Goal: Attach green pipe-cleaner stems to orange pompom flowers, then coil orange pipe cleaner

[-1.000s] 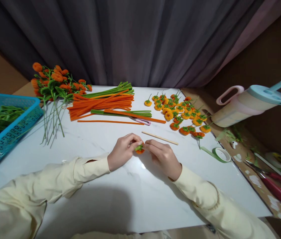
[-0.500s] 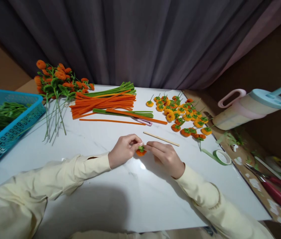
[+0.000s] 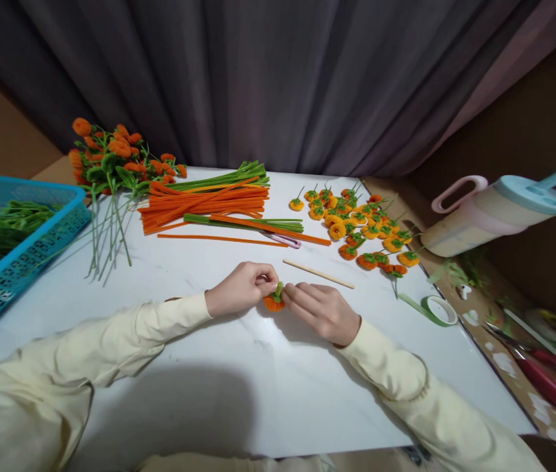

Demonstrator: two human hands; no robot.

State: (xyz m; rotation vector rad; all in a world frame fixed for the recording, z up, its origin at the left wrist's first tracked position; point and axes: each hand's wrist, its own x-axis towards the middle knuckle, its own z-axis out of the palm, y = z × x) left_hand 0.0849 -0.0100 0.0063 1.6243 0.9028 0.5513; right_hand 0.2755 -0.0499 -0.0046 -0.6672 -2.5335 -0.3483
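Between my two hands is an orange pipe-cleaner flower with a green piece on top. My left hand pinches it from the left with thumb and forefinger. From the right, the closed fingers of my right hand grip its side near the green part. Just beyond my hands lies a thin wooden stick. Farther back are a bundle of orange pipe cleaners, green pipe cleaners and a small pink tool.
Many yellow and orange flower heads sit at the back right, near a roll of green tape. A tumbler and red-handled pliers are at right. Stemmed orange flowers and a blue basket with green leaves are at left.
Both hands have shifted slightly left with the flower. Its green piece now stands up more visibly between my fingers. The things around have stayed put.
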